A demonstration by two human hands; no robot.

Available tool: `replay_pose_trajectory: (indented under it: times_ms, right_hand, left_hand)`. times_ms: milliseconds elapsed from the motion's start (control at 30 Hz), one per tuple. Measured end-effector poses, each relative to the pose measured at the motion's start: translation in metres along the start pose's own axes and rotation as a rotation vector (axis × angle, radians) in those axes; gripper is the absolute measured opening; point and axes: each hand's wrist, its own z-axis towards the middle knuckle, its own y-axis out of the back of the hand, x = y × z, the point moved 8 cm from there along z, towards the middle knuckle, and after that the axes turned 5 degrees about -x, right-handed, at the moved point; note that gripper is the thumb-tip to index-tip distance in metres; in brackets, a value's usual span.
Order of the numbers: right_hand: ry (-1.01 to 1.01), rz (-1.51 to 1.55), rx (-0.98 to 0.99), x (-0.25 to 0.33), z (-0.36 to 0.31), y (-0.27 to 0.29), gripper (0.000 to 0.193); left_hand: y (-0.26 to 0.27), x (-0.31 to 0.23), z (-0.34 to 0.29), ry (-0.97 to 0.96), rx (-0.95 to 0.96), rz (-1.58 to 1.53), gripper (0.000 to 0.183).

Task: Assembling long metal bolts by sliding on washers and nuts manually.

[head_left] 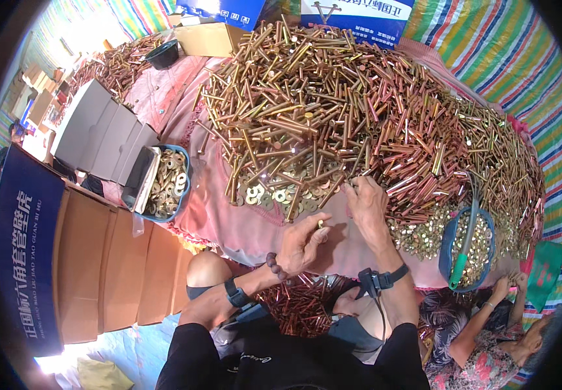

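Note:
A large heap of brass- and copper-coloured sleeve anchor bolts (333, 97) covers the pink cloth (242, 227) in front of me. At its near edge lie loose flat washers (281, 195). My left hand (302, 246) is held over the cloth, its fingers curled and closed around a small brass-coloured metal piece (321, 224), too small to name. My right hand (368, 203) reaches the near edge of the heap. Its fingertips are pinched together there, and what they hold, if anything, is hidden among the bolts.
A blue tub of washers (174, 185) stands left; a blue basket (469, 250) holds small nuts and a green-handled tool (466, 250). Loose nuts (417, 235) lie beside it. Cartons (92, 260) stand at left. Another person's hands (508, 286) are at lower right. More bolts (297, 302) lie below my arms.

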Motion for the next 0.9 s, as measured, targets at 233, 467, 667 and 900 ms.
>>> replay_pose_trajectory:
  times_ms: [233, 467, 667, 900]
  right_hand:
    - [-0.398, 0.861, 0.299, 0.005, -0.022, -0.007, 0.025]
    - [-0.210, 0.893, 0.448, 0.047, -0.035, 0.018, 0.027]
    - [0.239, 0.662, 0.295, 0.072, -0.039, 0.041, 0.024]
    - [0.244, 0.630, 0.158, 0.085, -0.049, 0.054, 0.022]
  left_hand:
    - [0.002, 0.006, 0.005, 0.108, -0.002, -0.030, 0.029]
    - [0.000, 0.008, 0.003, -0.022, -0.024, 0.054, 0.032]
    - [-0.005, 0.005, 0.002, -0.006, -0.002, 0.067, 0.040]
    - [-0.006, 0.007, -0.005, -0.077, -0.019, 0.039, 0.043]
